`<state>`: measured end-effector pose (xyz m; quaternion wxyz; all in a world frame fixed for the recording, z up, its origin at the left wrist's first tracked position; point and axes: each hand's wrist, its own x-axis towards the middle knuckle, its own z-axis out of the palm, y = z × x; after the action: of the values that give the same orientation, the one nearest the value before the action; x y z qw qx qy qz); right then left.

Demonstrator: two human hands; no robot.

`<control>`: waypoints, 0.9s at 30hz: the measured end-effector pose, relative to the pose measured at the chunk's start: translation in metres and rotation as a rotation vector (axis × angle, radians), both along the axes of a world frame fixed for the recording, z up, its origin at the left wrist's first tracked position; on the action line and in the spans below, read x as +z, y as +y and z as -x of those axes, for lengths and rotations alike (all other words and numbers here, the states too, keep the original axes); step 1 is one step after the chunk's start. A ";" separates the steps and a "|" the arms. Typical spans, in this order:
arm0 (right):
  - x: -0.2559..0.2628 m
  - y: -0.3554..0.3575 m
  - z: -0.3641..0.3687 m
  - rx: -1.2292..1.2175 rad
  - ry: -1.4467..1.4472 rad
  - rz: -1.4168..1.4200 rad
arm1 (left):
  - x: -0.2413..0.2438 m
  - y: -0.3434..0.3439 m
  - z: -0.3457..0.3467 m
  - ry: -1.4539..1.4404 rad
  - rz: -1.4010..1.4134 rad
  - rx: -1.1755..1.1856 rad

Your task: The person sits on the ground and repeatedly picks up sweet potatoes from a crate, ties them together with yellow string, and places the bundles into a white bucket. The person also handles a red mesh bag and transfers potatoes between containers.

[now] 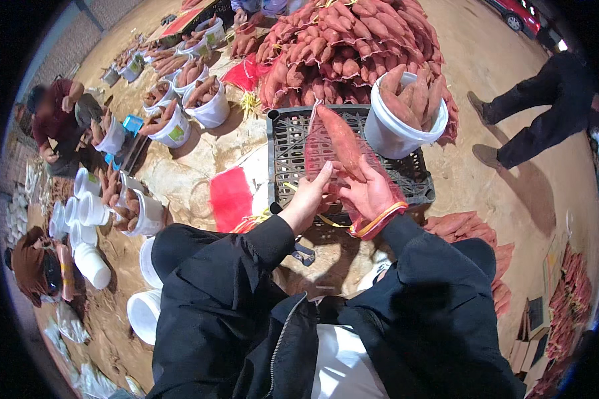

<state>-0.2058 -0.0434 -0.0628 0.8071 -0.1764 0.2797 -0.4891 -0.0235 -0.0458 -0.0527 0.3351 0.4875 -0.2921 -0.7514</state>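
Observation:
A large sweet potato [340,142] lies at a slant inside a red mesh bag [313,154], above a black plastic crate [282,179]. My right hand [372,192] holds the lower end of the sweet potato, and the bag's orange-yellow mouth circles my right wrist. My left hand [309,197] grips the mesh from the left, its thumb close to the sweet potato's tip; the mesh and my right hand partly hide its fingers. On the crate's right part stands a white bucket [387,134] full of sweet potatoes.
Filled mesh bags [349,50] are stacked behind the crate. Flat red mesh bags [231,197] lie left of it. Several sweet potato buckets [209,107] stand further left, near a crouching person [55,119]. At right stands a person in dark trousers [529,112]; a filled bag [459,227] lies nearer.

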 end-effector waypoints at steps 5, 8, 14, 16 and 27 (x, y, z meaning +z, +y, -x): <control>-0.012 -0.016 -0.004 -0.101 0.072 0.140 | -0.011 0.011 0.001 0.024 0.075 0.022; -0.007 -0.022 -0.008 -0.230 0.042 0.087 | -0.010 0.020 -0.005 -0.105 0.145 0.062; -0.012 -0.028 -0.009 -0.371 0.080 -0.035 | -0.020 0.022 -0.013 -0.153 0.098 0.078; -0.025 -0.028 -0.016 -0.339 0.085 -0.036 | -0.025 0.024 -0.018 -0.189 0.093 0.064; -0.015 0.003 -0.008 -0.191 0.272 -0.308 | -0.041 0.017 -0.012 -0.249 0.031 0.038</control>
<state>-0.1973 -0.0408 -0.0775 0.7295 -0.0882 0.4728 -0.4864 -0.0117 -0.0288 -0.0938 0.3181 0.5773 -0.3339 -0.6738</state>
